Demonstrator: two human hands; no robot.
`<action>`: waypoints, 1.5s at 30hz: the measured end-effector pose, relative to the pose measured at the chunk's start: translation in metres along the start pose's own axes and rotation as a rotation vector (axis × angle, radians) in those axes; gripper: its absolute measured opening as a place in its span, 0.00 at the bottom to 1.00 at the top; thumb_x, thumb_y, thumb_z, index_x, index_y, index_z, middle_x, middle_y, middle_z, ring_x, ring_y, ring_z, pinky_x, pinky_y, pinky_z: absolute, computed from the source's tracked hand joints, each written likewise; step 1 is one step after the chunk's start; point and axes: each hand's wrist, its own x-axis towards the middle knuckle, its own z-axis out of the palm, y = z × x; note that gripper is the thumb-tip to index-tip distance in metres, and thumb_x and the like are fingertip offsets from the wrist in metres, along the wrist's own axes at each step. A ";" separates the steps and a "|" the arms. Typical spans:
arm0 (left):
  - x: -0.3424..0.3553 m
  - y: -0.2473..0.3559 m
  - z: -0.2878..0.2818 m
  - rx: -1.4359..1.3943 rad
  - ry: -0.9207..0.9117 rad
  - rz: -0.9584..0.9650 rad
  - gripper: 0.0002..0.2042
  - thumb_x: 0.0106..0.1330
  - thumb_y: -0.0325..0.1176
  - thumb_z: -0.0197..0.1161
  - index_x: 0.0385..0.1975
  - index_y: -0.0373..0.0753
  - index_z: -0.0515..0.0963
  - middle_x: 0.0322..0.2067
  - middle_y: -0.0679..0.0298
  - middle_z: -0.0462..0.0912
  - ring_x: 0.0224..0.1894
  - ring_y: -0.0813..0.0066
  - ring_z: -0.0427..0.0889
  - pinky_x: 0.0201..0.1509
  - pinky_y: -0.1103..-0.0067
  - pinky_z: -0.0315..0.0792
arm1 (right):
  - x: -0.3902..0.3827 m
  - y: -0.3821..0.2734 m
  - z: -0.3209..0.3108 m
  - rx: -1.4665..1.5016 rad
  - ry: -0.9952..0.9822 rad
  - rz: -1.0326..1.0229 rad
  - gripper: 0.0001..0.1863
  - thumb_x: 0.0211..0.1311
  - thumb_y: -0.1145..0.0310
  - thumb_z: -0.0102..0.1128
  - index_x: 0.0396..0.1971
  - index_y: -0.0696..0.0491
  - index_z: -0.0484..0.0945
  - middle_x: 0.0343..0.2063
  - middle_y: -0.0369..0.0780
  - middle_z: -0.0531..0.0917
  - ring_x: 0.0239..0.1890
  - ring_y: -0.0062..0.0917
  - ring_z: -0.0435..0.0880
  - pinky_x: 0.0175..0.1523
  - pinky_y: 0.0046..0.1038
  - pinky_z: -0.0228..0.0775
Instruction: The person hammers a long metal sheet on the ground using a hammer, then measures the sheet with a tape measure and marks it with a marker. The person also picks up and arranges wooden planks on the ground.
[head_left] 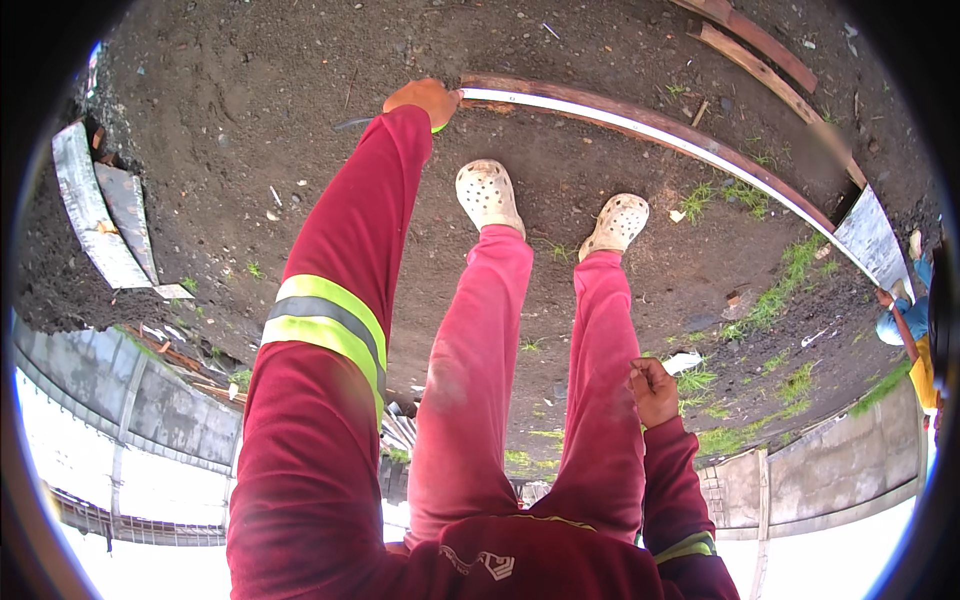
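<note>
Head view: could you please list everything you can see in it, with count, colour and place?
long strip: one, white, on the dirt ahead, left end at the left hand
wooden planks: two, brown, top right
flat panels: two, grey, far left
grass tufts: several, green, right
concrete wall: one, grey, lower edge
other person: one, partly seen, far right
shoes: two, white
left hand: on the strip's end
right hand: fisted, empty
</note>
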 end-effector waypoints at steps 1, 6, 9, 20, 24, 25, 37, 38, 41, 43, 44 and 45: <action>0.001 0.000 -0.001 0.006 -0.002 0.002 0.27 0.66 0.55 0.41 0.53 0.39 0.71 0.50 0.54 0.74 0.54 0.56 0.72 0.57 0.66 0.66 | 0.000 0.000 0.000 -0.012 -0.002 0.000 0.04 0.60 0.77 0.50 0.34 0.60 0.73 0.20 0.32 0.75 0.23 0.12 0.72 0.29 0.15 0.64; 0.004 0.001 -0.002 0.006 -0.025 -0.005 0.28 0.66 0.55 0.41 0.53 0.39 0.70 0.51 0.54 0.74 0.54 0.56 0.71 0.57 0.67 0.66 | 0.002 0.004 -0.001 0.014 -0.026 -0.014 0.05 0.60 0.77 0.50 0.34 0.60 0.72 0.21 0.32 0.75 0.23 0.12 0.72 0.29 0.16 0.64; 0.002 0.001 -0.001 0.022 -0.035 0.008 0.28 0.66 0.55 0.41 0.54 0.39 0.70 0.51 0.54 0.73 0.55 0.57 0.71 0.57 0.67 0.66 | 0.002 0.008 -0.002 0.011 -0.018 -0.044 0.05 0.60 0.76 0.50 0.35 0.60 0.72 0.21 0.32 0.75 0.23 0.12 0.73 0.29 0.16 0.65; 0.010 -0.003 0.007 0.041 0.037 0.064 0.26 0.66 0.52 0.42 0.53 0.36 0.70 0.52 0.52 0.72 0.55 0.53 0.70 0.58 0.66 0.64 | 0.017 0.003 0.010 0.041 -0.024 -0.084 0.06 0.60 0.76 0.50 0.35 0.58 0.74 0.20 0.32 0.75 0.23 0.12 0.73 0.29 0.17 0.65; 0.026 -0.011 0.017 0.137 0.096 0.303 0.23 0.67 0.47 0.40 0.45 0.35 0.74 0.44 0.47 0.77 0.48 0.49 0.74 0.51 0.63 0.67 | 0.017 0.015 0.014 -0.214 0.053 -0.259 0.09 0.53 0.79 0.51 0.36 0.58 0.75 0.25 0.34 0.76 0.28 0.16 0.74 0.37 0.20 0.69; 0.028 -0.012 0.020 0.154 0.175 0.339 0.22 0.66 0.47 0.43 0.44 0.34 0.75 0.42 0.46 0.77 0.47 0.48 0.74 0.50 0.62 0.67 | 0.021 0.016 0.017 -0.166 0.017 -0.115 0.09 0.54 0.78 0.51 0.36 0.57 0.75 0.24 0.34 0.76 0.29 0.16 0.74 0.38 0.20 0.68; 0.026 -0.006 0.018 0.040 0.157 0.192 0.20 0.65 0.47 0.45 0.46 0.41 0.75 0.43 0.49 0.77 0.49 0.49 0.73 0.52 0.63 0.67 | 0.027 0.019 0.011 -0.070 0.014 -0.023 0.08 0.54 0.75 0.51 0.35 0.56 0.75 0.25 0.37 0.79 0.30 0.18 0.78 0.38 0.21 0.70; 0.025 -0.005 0.014 0.072 0.085 0.188 0.20 0.64 0.48 0.44 0.44 0.41 0.76 0.42 0.49 0.78 0.48 0.49 0.74 0.51 0.63 0.68 | 0.028 0.018 0.012 -0.116 0.071 -0.229 0.08 0.55 0.76 0.51 0.35 0.56 0.75 0.24 0.35 0.78 0.29 0.16 0.76 0.37 0.20 0.69; 0.014 0.000 0.012 0.037 0.110 0.125 0.19 0.63 0.47 0.45 0.44 0.43 0.76 0.43 0.52 0.78 0.48 0.51 0.75 0.51 0.63 0.69 | 0.055 0.002 0.014 -0.002 -0.044 -0.128 0.06 0.57 0.77 0.50 0.33 0.56 0.75 0.21 0.31 0.75 0.26 0.11 0.72 0.32 0.16 0.65; 0.012 0.002 0.011 0.009 0.086 0.136 0.18 0.64 0.46 0.46 0.45 0.43 0.76 0.43 0.52 0.78 0.46 0.52 0.76 0.51 0.63 0.69 | 0.085 -0.018 0.026 -0.036 -0.077 -0.158 0.05 0.58 0.76 0.50 0.32 0.56 0.74 0.21 0.31 0.75 0.25 0.11 0.72 0.31 0.16 0.64; 0.012 0.002 0.011 0.003 0.082 0.118 0.18 0.65 0.46 0.45 0.45 0.43 0.76 0.43 0.53 0.78 0.46 0.52 0.76 0.51 0.64 0.69 | 0.103 -0.031 0.030 -0.028 -0.093 -0.164 0.04 0.58 0.75 0.50 0.32 0.56 0.74 0.20 0.30 0.74 0.24 0.10 0.71 0.30 0.16 0.63; 0.012 0.002 0.010 -0.023 0.078 0.116 0.18 0.65 0.46 0.45 0.45 0.43 0.76 0.43 0.53 0.78 0.47 0.53 0.76 0.52 0.65 0.69 | 0.124 -0.045 0.039 -0.079 -0.064 -0.250 0.04 0.59 0.75 0.50 0.33 0.56 0.74 0.20 0.31 0.75 0.24 0.11 0.71 0.29 0.16 0.63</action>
